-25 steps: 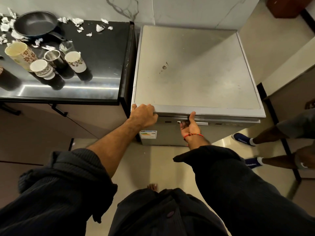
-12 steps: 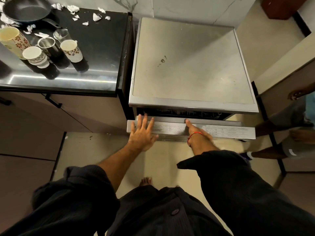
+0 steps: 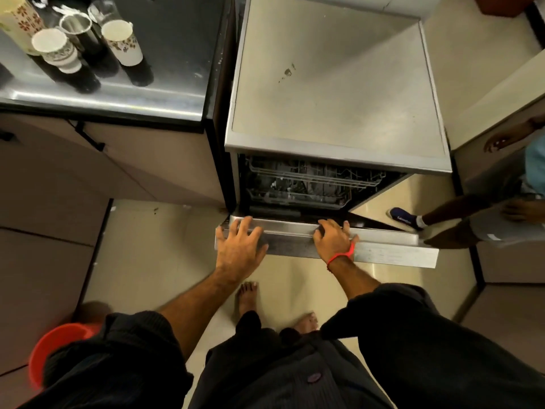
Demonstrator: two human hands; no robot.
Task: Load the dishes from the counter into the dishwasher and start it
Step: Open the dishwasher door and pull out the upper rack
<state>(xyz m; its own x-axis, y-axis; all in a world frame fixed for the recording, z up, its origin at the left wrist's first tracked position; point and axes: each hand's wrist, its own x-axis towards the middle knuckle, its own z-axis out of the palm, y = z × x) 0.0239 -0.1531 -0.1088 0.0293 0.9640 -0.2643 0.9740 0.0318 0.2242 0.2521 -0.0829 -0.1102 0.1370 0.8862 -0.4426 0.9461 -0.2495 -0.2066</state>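
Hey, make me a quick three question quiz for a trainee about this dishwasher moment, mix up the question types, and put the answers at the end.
1. True or false: the dishwasher door is partly open, with a wire rack visible inside.
2. Where does the left hand rest?
A. on the counter
B. on the door's top edge, fingers spread
C. inside the rack
3. Fill in: the cups still to be loaded stand on the black ____, to the left of the dishwasher.

Key
1. True
2. B; the right hand rests on the same edge.
3. counter
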